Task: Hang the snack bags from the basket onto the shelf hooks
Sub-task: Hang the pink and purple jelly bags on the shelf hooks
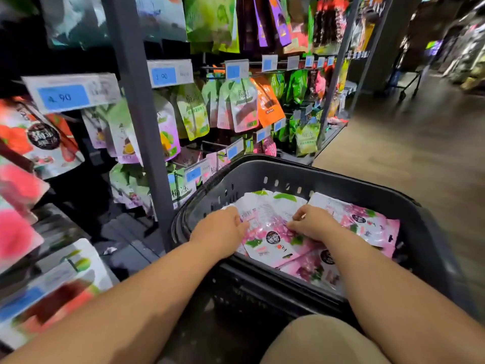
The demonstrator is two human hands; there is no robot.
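Snack bag (271, 233) between left hand (221, 231), right hand (315, 223)

Looking down from the head cam, I've got both hands inside the dark plastic basket (288, 168), on a pile of pink and white snack bags (367, 224). My left hand (223, 229) curls over the left edge of the top bag (273, 240) and my right hand (312, 222) pinches its right side. The shelf (136, 106) is just left of the basket, packed with hanging pouches (242, 106) under blue price tags (63, 97). Wood floor (393, 158) on the right, and my knee (320, 340) is at the bottom.
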